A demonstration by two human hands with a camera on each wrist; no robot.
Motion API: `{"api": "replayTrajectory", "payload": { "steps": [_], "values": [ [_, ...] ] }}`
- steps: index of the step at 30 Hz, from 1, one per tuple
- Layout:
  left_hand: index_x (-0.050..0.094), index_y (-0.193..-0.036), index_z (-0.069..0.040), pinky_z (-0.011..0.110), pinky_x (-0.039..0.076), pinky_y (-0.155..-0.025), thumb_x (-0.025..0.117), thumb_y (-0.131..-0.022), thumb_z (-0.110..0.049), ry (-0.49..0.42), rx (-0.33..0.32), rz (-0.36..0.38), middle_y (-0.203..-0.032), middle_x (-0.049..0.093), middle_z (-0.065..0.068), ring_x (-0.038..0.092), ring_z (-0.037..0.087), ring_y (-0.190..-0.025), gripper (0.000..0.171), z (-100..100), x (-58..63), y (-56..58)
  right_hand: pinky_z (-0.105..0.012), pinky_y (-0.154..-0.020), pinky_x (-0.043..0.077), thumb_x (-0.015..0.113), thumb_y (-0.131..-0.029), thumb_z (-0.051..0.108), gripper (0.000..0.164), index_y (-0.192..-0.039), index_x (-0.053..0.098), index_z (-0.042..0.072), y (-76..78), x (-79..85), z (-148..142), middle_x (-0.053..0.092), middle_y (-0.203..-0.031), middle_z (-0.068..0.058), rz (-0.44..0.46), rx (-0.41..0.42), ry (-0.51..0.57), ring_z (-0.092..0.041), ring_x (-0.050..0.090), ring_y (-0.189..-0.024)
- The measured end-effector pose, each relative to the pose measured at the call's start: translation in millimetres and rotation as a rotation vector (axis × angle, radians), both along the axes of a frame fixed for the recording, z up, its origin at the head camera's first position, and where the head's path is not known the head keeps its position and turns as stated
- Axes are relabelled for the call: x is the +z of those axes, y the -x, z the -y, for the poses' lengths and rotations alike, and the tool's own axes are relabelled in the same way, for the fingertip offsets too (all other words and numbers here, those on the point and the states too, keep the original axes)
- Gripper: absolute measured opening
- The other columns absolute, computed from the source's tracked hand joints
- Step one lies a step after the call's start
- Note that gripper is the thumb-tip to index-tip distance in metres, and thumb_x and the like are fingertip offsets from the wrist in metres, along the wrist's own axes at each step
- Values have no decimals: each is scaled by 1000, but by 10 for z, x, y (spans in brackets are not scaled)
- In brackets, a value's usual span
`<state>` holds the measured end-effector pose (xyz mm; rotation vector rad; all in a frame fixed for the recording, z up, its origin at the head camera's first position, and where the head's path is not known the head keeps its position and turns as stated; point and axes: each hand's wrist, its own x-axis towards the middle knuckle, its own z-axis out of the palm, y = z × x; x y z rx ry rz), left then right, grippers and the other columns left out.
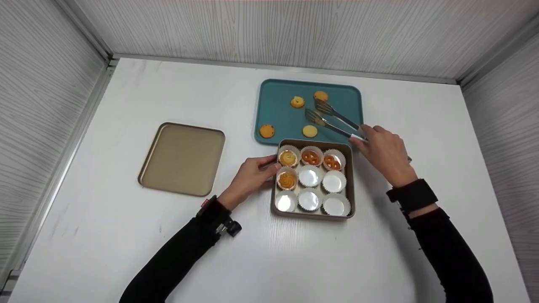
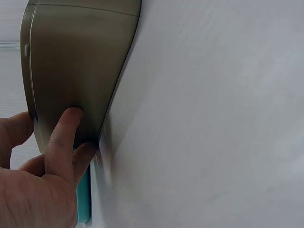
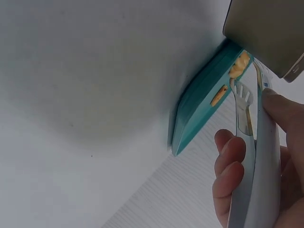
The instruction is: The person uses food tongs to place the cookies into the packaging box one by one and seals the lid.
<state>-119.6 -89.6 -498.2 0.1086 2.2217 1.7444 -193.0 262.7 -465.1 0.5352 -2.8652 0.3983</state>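
1. On the left of the counter [image 1: 126, 252] lies a gold lid [image 1: 182, 158], flat and well apart from the rest.

2. The left hand [image 1: 252, 176] rests against the left wall of the gold tin [image 1: 312, 215]. Its fingers curl round that wall, thumb on the rim and fingertips on the outside, as the left wrist view shows, so it steadies the tin.

3. The tin holds nine white paper cups [image 1: 310, 176]. The three in the far row and the left one of the middle row each carry a cookie [image 1: 287, 180]; the other five are bare.

4. Touching the tin's far edge is a teal tray [image 1: 278, 92] with four loose cookies [image 1: 310, 131] on it.

5. The right hand [image 1: 385, 151] grips the handles of metal tongs [image 1: 332, 119], whose tips stand a little apart over the tray, near its far-right cookie [image 1: 320, 96] and holding nothing.

6. Judged from this, the step in hand is fetching a fifth cookie. The next move calls for lowering the tips astride one cookie and squeezing gently, since a hard pinch could crumble it, then carrying it to a bare cup.
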Motion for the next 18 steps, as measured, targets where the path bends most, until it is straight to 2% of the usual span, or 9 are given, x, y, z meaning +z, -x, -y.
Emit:
{"api": "replayTrajectory", "payload": {
  "steps": [7,18],
  "values": [
    [56,-145,3,36,42,-113,66,-103,-22,-26,-9,-3,-142,62,17,59,24,-132,50,-3,2,-1,-49,-47,49,70,-101,34,45,-122,68,-5,-38,-14,-6,63,-78,-22,-21,-2,-27,-34,57,-56],
    [56,-145,3,37,42,-114,67,-103,-22,-21,-4,-4,-142,62,17,57,24,-133,50,0,6,2,-47,-44,46,74,-98,32,36,-117,70,2,-11,13,-188,58,-73,-14,-54,21,-62,-29,52,-53]
  ]
}}
